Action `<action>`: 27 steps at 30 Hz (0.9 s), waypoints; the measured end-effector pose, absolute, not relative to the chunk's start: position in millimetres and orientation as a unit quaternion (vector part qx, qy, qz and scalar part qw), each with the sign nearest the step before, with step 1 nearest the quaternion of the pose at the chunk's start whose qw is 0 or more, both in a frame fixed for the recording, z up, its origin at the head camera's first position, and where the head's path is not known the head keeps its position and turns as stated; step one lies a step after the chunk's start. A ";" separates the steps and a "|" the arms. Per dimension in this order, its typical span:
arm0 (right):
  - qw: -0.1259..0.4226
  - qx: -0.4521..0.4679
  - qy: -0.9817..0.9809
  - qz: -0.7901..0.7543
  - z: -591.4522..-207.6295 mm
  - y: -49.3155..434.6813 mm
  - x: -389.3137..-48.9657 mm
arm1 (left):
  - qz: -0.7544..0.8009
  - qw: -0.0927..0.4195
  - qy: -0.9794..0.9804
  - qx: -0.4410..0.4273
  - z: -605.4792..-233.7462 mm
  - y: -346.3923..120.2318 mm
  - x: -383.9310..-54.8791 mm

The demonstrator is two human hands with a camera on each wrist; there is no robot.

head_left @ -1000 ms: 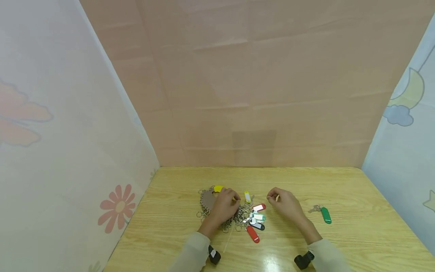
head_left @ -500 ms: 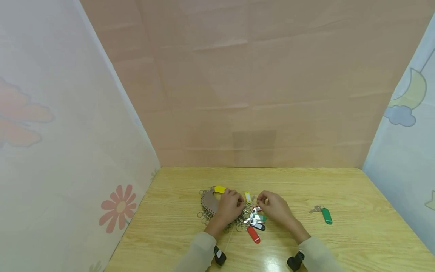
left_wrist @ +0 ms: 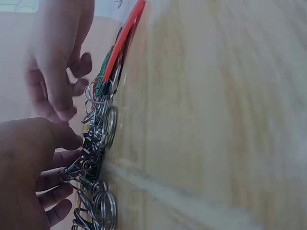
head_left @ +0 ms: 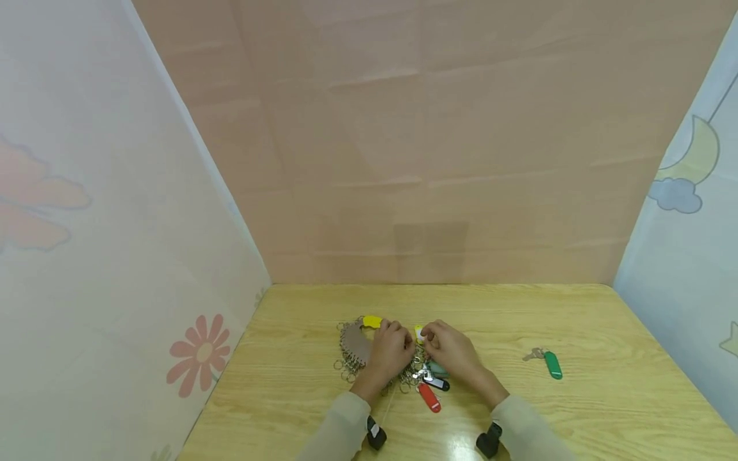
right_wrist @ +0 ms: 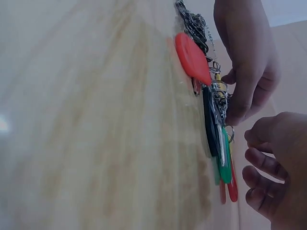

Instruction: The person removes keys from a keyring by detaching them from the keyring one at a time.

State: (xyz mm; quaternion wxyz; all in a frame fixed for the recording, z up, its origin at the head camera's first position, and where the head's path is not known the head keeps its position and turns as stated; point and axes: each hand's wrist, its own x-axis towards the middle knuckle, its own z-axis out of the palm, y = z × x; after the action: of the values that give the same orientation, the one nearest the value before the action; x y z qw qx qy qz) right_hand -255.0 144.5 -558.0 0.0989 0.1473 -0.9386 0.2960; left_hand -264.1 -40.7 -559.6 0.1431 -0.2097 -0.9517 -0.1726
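My left hand (head_left: 392,351) rests on the right part of a grey-brown curved plate (head_left: 355,342) fringed with metal clips and split rings. In the left wrist view, its thumb and curled fingers grip a metal clip (left_wrist: 72,172) at the edge. My right hand (head_left: 455,351) hovers just right of it, fingers loosely bent with nothing visible between them. Beside its fingertips lies a yellow key tag (head_left: 419,333). Under and in front of it are a green key tag (right_wrist: 224,165), a black key tag (head_left: 436,383) and a red key tag (head_left: 429,397). Another red tag (right_wrist: 233,184) shows in the right wrist view.
Farther right on the wooden table (head_left: 605,320) lies a green key tag (head_left: 553,365) with keys (head_left: 535,354). A yellow piece (head_left: 371,321) sits at the plate's far edge. Paper-covered walls (head_left: 340,160) stand at the back and sides.
My right hand has moved left from beyond the tags to beside the left hand, now covering the upper red tag. My left hand has shifted slightly right.
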 end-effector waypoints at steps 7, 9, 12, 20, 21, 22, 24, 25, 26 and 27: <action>0.113 0.212 -0.947 0.212 -554.0 136.1 -255.8 | -0.166 0.125 -0.956 -0.208 -562.7 -38.0 -264.4; 0.105 0.219 -0.949 0.203 -553.9 135.6 -255.8 | -0.173 0.123 -0.954 -0.210 -562.7 -37.7 -264.2; 0.096 0.217 -0.949 0.206 -554.4 135.7 -256.0 | -0.186 0.125 -0.950 -0.216 -562.3 -37.7 -264.1; 0.095 0.203 -0.950 0.217 -554.7 137.7 -256.7 | -0.196 0.120 -0.948 -0.221 -565.4 -37.5 -264.6; 0.092 0.200 -0.951 0.218 -554.7 138.0 -256.9 | -0.197 0.122 -0.947 -0.222 -565.2 -37.5 -264.4; 0.089 0.198 -0.951 0.221 -554.9 138.1 -257.3 | -0.199 0.123 -0.946 -0.223 -565.0 -37.6 -264.2; 0.085 0.196 -0.950 0.226 -555.1 138.4 -258.1 | -0.198 0.124 -0.946 -0.224 -564.9 -37.9 -264.0; 0.084 0.195 -0.950 0.228 -554.8 138.4 -258.2 | -0.198 0.124 -0.946 -0.224 -565.1 -38.0 -264.1; 0.082 0.193 -0.950 0.231 -554.9 138.6 -258.5 | -0.198 0.124 -0.946 -0.225 -565.3 -38.1 -264.2; 0.080 0.191 -0.950 0.233 -554.8 138.8 -258.5 | -0.198 0.123 -0.946 -0.226 -565.2 -38.2 -264.0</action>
State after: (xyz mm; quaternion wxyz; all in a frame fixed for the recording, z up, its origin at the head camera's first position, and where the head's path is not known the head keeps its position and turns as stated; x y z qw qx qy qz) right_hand -258.5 138.8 -554.8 0.0804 0.1915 -0.9499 0.2334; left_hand -264.0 -38.2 -565.2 0.1233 -0.2259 -0.9459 -0.1976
